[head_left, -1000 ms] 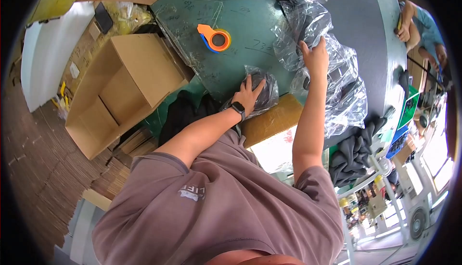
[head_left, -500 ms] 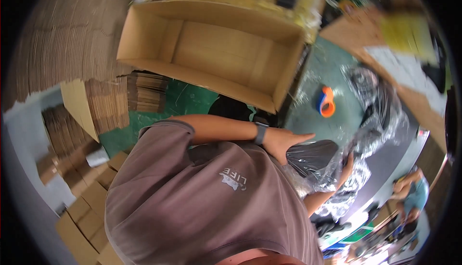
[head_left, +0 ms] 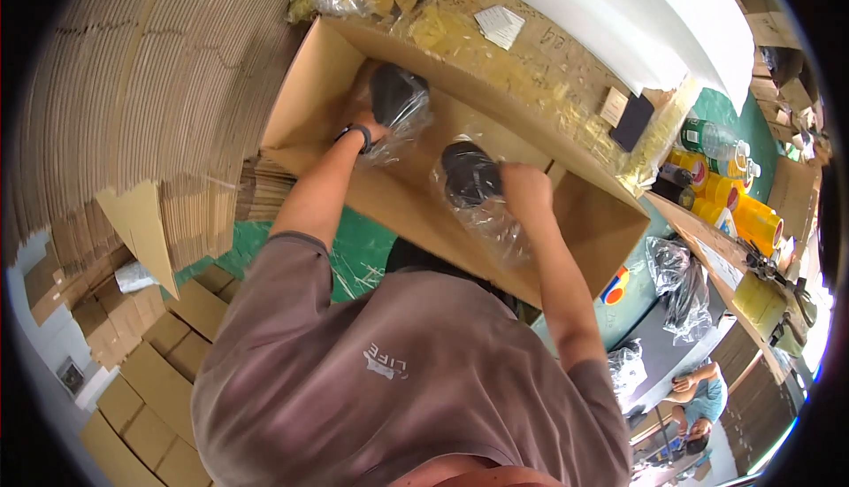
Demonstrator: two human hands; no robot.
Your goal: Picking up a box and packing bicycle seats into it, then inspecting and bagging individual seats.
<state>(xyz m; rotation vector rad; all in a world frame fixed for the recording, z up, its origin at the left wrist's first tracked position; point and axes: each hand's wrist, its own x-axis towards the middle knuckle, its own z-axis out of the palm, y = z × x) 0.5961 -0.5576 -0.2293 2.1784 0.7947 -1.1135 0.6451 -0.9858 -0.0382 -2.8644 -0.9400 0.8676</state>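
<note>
The left hand has its grip clamped on a dark rolled item sealed in a clear crinkled plastic bag, which lies just beyond the fingers, deep inside the large open brown cardboard box near its far left corner. The right hand is clamped on a second dark bagged bundle, which lies to its left and hangs lower over the box's middle, its loose plastic trailing toward the near wall.
</note>
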